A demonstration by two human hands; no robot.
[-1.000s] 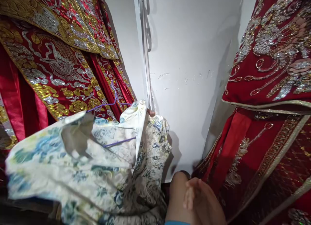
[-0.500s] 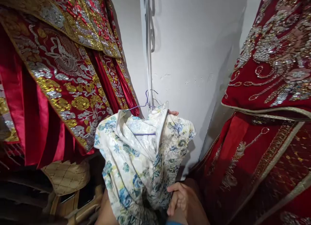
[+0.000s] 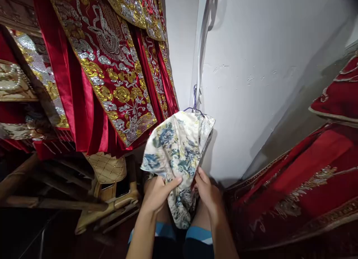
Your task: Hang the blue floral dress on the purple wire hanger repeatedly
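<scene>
A white short-sleeved blouse (image 3: 179, 147) with a blue, green and yellow floral print hangs in front of me, turned sideways and bunched toward its lower end. Its purple hanger (image 3: 195, 108) shows above the shoulder, the hook against a narrow white strip (image 3: 201, 39) on the wall. My left hand (image 3: 159, 195) grips the cloth from the left, thumb lying on top and the other fingers hidden behind it. On the other edge, my right hand (image 3: 206, 186) has its fingers closed on the fabric, partly out of sight.
Red robes with gold and silver embroidery (image 3: 123, 91) hang at the left. More red beaded clothing (image 3: 302, 188) is close on the right. A bamboo chair (image 3: 117, 207) with a quilted gold piece (image 3: 109, 167) stands at lower left. Behind is a scuffed white wall (image 3: 251, 50).
The blouse has turned from front-facing to sideways and is gathered. My left hand has come into view on it, and my right hand now holds its right edge. The view has shifted.
</scene>
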